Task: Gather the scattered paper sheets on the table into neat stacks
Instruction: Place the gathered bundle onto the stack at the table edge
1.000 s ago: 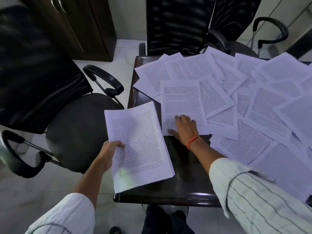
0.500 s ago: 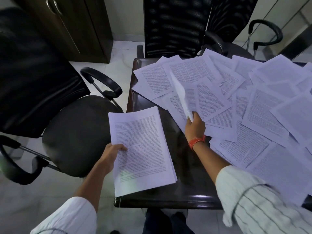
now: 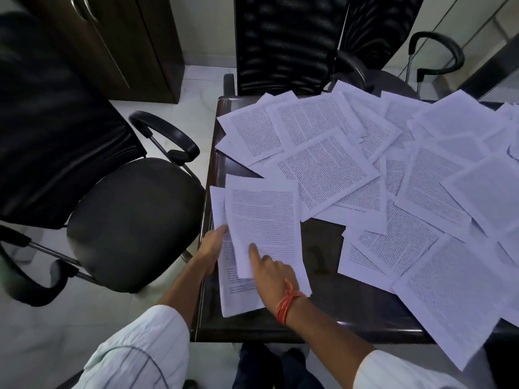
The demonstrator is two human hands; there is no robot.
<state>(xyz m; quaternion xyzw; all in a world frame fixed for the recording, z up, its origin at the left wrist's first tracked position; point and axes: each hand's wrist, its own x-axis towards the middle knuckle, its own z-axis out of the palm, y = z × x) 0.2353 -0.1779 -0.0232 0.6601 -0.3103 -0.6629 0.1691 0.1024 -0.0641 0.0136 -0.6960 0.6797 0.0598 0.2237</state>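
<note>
A stack of printed paper sheets (image 3: 234,294) lies at the near left corner of the dark table (image 3: 325,307). My left hand (image 3: 211,247) grips the stack's left edge. A single printed sheet (image 3: 264,217) lies askew on top of the stack, and my right hand (image 3: 271,269), with an orange thread at the wrist, holds its near end, index finger stretched out on the page. Many scattered sheets (image 3: 325,167) overlap one another across the far and right parts of the table; some hang over the near right edge.
A black office chair (image 3: 134,220) stands close against the table's left side, its armrest near the far left corner. Another black chair (image 3: 286,43) stands behind the table, and a dark wooden cabinet (image 3: 126,43) at the back left. Bare dark tabletop shows beside the stack.
My right hand lifted one sheet off the scattered pile and carried it left onto the stack. My left hand stayed on the stack's left edge. The view shifted slightly.
</note>
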